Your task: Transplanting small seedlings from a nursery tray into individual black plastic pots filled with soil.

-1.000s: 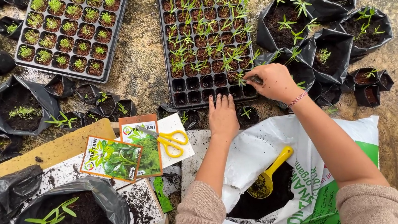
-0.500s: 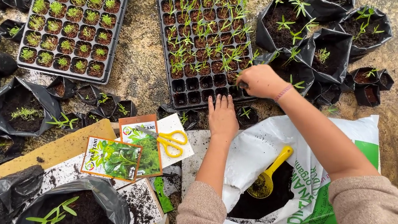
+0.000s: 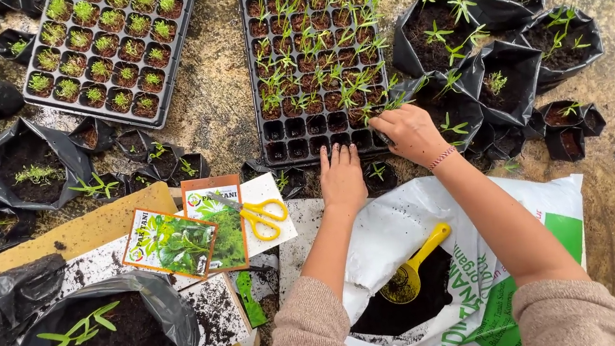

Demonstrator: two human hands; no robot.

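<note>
Two hands at the near edge of a seedling tray.

The left hand (image 3: pixel 342 179) lies flat and open, fingers together, against the tray's (image 3: pixel 313 55) near rim, holding nothing. The right hand (image 3: pixel 412 133) curls at the tray's near right corner, fingertips closed among the seedlings (image 3: pixel 362 107) there; whether it pinches one I cannot tell. Scissors (image 3: pixel 264 216) lie left of the hands, a yellow scoop (image 3: pixel 415 265) in the soil sack (image 3: pixel 451 257) below.
</note>
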